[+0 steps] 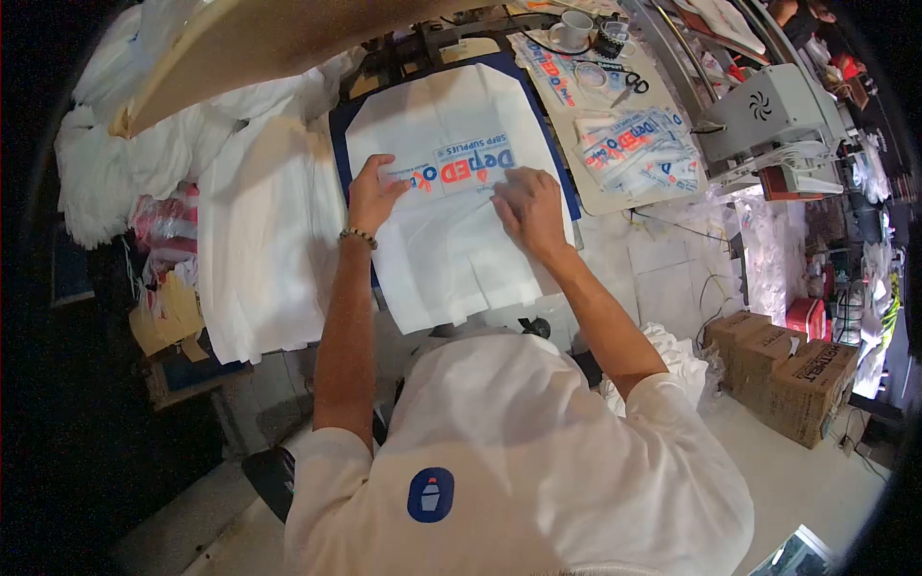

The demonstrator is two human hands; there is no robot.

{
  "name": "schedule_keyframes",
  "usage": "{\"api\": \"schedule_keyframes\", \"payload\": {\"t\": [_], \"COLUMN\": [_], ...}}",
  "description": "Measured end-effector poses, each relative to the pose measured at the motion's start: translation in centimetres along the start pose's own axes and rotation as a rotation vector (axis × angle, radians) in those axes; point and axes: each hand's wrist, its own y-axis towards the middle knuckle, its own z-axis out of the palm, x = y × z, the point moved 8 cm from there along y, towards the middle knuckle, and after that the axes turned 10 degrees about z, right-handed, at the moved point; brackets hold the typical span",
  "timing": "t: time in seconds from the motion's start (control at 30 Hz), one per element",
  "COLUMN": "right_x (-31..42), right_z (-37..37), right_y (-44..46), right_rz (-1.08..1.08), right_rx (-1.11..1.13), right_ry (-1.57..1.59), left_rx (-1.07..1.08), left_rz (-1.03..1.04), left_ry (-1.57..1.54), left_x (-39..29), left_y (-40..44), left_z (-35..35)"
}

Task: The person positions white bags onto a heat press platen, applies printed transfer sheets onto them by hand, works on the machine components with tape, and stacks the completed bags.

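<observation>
A white bag [432, 259] with a blue and orange print [475, 163] lies flat on a dark blue board [341, 144]. At the bag's left edge rests my left hand [373, 195], wearing a beaded bracelet, its thumb and fingers apart near the left end of the print. My right hand [534, 211] lies on the bag just right of the print, fingers bent and spread a little against the surface. Neither hand visibly grips anything.
On the left is a stack of white bags [259, 230]. Printed transfer sheets [639, 149], scissors [630, 84] and a mug [572, 31] sit on a side table at upper right. Cardboard boxes [783, 374] stand at lower right. A large beige panel [259, 48] overhangs the top left.
</observation>
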Motion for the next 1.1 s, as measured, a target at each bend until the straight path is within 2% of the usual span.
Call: {"api": "schedule_keyframes", "payload": {"t": [0.13,0.2,0.33,0.4,0.43,0.5,0.6,0.63,0.67,0.7,0.73,0.8,0.87,1.0,1.07,1.1], "right_x": [0.3,0.3,0.3,0.3,0.2,0.3,0.3,0.5,0.6,-0.1,-0.3,0.0,0.2,-0.6,-2.2,-3.7], "right_z": [-0.5,-0.5,-0.6,-0.7,-0.7,-1.2,-1.8,-1.9,-1.9,-1.2,-1.2,-1.6,-2.0,-1.0,1.0,2.4], "right_y": [0.2,0.3,0.4,0.3,0.3,0.6,0.8,0.9,0.7,0.5,0.6,0.7,0.9,0.4,0.4,0.0], "right_rz": [-0.024,-0.021,-0.010,0.002,0.014,0.010,0.029,0.021,0.017,0.039,0.038,-0.016,-0.034,-0.056,0.041,0.036], "right_rx": [-0.024,-0.017,-0.023,-0.022,-0.021,-0.034,-0.030,-0.023,-0.008,0.008,-0.002,-0.044,-0.075,-0.119,-0.006,-0.119], "right_ry": [0.007,0.021,0.027,0.034,0.038,0.060,0.067,0.061,0.056,0.008,0.007,-0.022,-0.025,-0.001,-0.039,0.016], "left_rx": [-0.052,-0.090,-0.217,-0.039,-0.040,0.293,0.511,0.479,0.551,0.487,0.258,-0.062,-0.164,-0.426,-0.534,-0.567], "left_rz": [0.130,0.216,0.209,-0.054,-0.047,-0.020,0.222,0.352,0.576,0.695,0.681,1.006,1.375,1.443,1.381,1.319], "left_ry": [0.082,0.415,0.372,0.066,0.068,-0.115,-0.040,-0.006,0.083,0.156,0.135,0.202,0.283,1.035,1.222,1.293], "left_x": [-0.6,-2.4,-2.0,-2.5,-4.7,-11.0,-24.3,-29.2,-33.4,-36.4,-37.5,-44.5,-51.0,-54.5,-55.1,-55.2], "left_y": [-0.2,-0.6,-0.7,-0.4,-0.1,1.0,1.6,1.2,1.4,1.5,3.0,6.8,10.6,16.3,21.0,24.0], "left_z": [-0.2,-0.8,-2.2,-3.0,-4.5,-5.8,-10.9,-13.3,-15.0,-17.3,-20.5,-25.5,-27.4,-29.5,-32.4,-33.8]}}
